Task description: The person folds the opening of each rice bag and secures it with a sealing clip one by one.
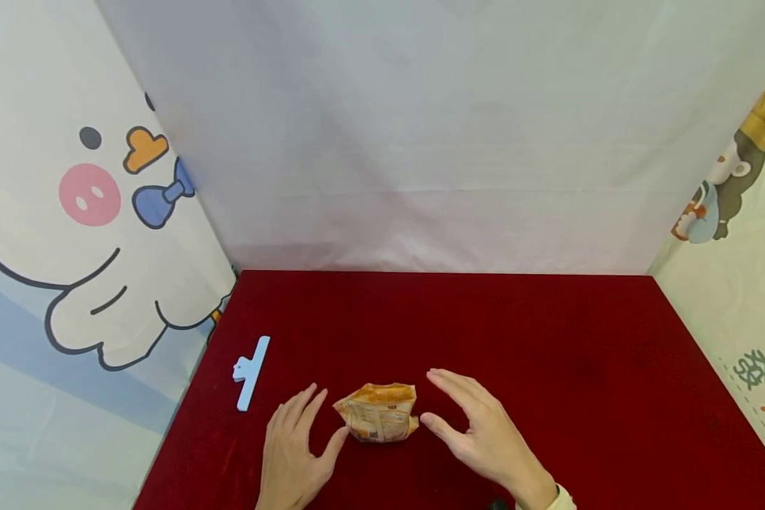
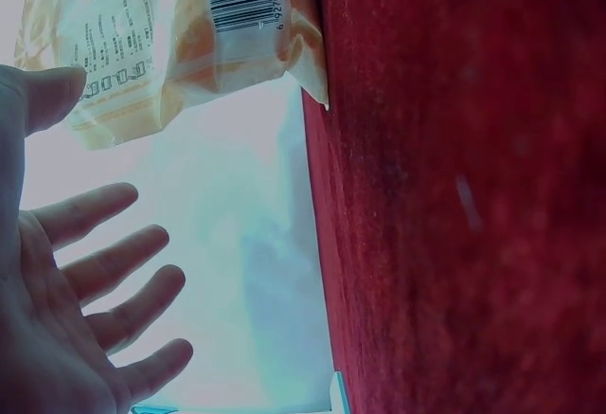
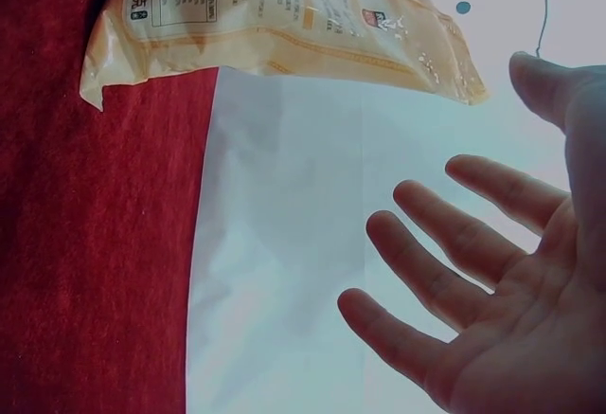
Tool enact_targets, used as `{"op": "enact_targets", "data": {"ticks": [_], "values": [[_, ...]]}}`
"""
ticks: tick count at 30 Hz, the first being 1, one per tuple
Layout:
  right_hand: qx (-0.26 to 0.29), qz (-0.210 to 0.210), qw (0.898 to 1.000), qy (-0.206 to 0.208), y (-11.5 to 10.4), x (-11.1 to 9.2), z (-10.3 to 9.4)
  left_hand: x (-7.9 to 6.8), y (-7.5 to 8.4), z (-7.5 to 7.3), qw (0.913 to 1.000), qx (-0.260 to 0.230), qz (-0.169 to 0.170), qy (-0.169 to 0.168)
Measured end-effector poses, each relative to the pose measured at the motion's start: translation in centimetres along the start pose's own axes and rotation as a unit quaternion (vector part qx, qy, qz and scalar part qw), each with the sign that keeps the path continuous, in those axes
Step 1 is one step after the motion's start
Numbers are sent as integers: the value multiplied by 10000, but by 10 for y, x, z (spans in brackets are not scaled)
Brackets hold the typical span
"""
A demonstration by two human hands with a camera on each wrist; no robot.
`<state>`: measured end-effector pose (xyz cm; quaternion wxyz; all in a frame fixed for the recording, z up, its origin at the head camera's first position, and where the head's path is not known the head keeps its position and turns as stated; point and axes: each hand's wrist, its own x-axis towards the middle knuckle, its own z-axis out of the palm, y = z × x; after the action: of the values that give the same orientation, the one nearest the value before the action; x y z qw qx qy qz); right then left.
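A yellow-and-white printed food bag (image 1: pixel 379 414) stands on the red cloth between the two hands. In the left wrist view, a barcode and small print show on the bag (image 2: pixel 170 49); in the right wrist view, a printed table shows on the bag (image 3: pixel 275 21). To its left is the left hand (image 1: pixel 296 446), fingers spread, thumb tip close to the bag's lower left corner; whether it touches, I cannot tell. On the other side the right hand (image 1: pixel 484 432) has its fingers extended, thumb near the bag's right edge. Neither hand grips anything.
A light-blue bag sealing clip (image 1: pixel 251 373) lies on the red tabletop (image 1: pixel 516 340), left of the left hand. White cloth (image 1: pixel 433 142) hangs behind the table, and printed cartoon sheets (image 1: pixel 89 262) line the sides. A small dark object (image 1: pixel 497 504) sits beside the right wrist.
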<state>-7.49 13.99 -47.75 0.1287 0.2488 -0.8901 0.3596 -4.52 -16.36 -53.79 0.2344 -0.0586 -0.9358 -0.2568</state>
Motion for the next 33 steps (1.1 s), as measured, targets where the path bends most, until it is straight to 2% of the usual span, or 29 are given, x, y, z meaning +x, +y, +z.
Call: {"op": "enact_targets", "data": {"ticks": [7,16,33], "values": [[-45,-33,10000,59,0,3,-1,0,-1,0,10000,-16,27,26],[-11,32,10000,26,0,4,-2,5,3,4,9996,-77,226,129],[0,-85,10000,-16,-3,10,2,6,6,2,9999,-70,120,-3]]}}
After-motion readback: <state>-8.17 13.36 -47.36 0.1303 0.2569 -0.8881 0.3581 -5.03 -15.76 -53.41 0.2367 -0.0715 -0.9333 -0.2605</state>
